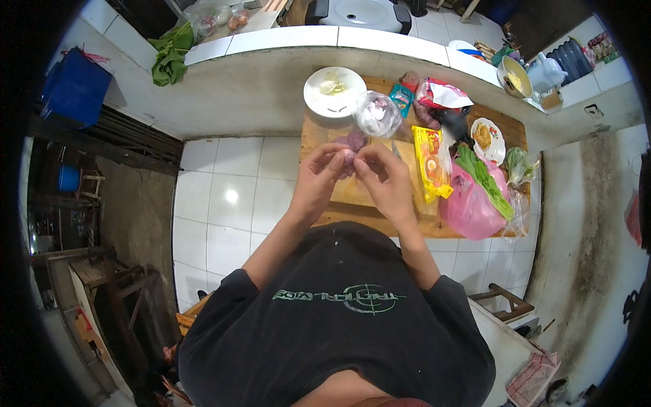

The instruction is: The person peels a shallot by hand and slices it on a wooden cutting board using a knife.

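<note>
My left hand (317, 178) and my right hand (384, 179) meet over the wooden cutting board, fingertips pinched on a small purple-pink shallot (349, 157). More purple shallots (354, 140) lie just beyond the fingertips. Past them sits a clear plastic bag (378, 115) with pale purple pieces inside. A white plate (313, 97) holding pale yellowish pieces stands behind it to the left. Right of my right hand lies a yellow packet (432, 163). The cutting board (342, 195) is partly hidden by my hands.
A pink plastic bag (468, 207) with green leaves (483, 175) sits at the table's right. Behind it are a small plate (500, 150) with orange-brown food and a red-and-white packet (444, 95). A low tiled wall (285, 42) runs along the back, with a bowl (506, 76) on its ledge.
</note>
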{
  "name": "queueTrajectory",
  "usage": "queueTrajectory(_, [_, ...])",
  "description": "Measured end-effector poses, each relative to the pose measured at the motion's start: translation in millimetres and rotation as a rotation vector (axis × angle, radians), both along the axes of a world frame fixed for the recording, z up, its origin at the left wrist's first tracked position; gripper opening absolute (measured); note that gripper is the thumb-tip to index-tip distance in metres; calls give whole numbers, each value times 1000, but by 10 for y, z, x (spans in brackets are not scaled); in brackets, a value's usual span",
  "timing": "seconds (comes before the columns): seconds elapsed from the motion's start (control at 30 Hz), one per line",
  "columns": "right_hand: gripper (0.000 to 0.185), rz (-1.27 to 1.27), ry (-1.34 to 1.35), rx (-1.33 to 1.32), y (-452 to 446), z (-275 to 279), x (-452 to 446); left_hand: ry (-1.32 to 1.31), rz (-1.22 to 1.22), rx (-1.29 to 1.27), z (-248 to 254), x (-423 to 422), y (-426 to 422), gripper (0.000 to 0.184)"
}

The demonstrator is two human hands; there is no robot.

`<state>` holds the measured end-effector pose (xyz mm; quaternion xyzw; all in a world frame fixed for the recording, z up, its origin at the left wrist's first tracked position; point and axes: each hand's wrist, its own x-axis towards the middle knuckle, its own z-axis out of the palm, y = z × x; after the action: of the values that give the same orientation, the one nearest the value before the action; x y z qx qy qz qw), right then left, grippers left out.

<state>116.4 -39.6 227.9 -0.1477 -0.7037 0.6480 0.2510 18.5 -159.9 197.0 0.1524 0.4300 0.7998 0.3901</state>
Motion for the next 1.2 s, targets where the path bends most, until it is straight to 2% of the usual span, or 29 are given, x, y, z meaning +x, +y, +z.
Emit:
queueTrajectory(0.1, [9, -28, 0, 88, 4, -68, -13, -27, -14, 30, 34, 5, 13, 22])
queueTrajectory(0.2, [10, -68, -2, 91, -20, -88, -34, 230, 130, -166, 191, 61, 30, 29])
queueTrajectory(0.3, [12, -118, -40, 389, -26, 36, -22, 282, 137, -132, 187, 119, 37, 31])
queueTrajectory(0.5, [14, -62, -53, 369, 7, -12, -29, 280, 129, -197, 192, 70, 44, 25])
queueTrajectory(0.6, [11, -44, -71, 266, -7, -30, -29, 552, 209, -307, 176, 87, 43, 24])
queueTrajectory(0.7, [7, 27, -104, -38, 36, -159, -37, 389, 178, -254, 130, 50, 52, 24])
queueTrajectory(0.9, [4, 34, -6, -347, 132, -228, -70, 66, -110, -68, -29, -227, -68, 29])
queueTrajectory(1.0, [6, 5, 9, -384, 235, -238, -86, -47, -167, -51, -77, -246, -93, 31])
queueTrajectory(1.07, [7, -33, -34, -271, 324, -259, -69, -76, -166, -67, -104, -241, -106, 32])
queueTrajectory(1.2, [7, -220, -142, -60, 933, -948, -168, -63, -125, -95, -95, -214, -104, 33])
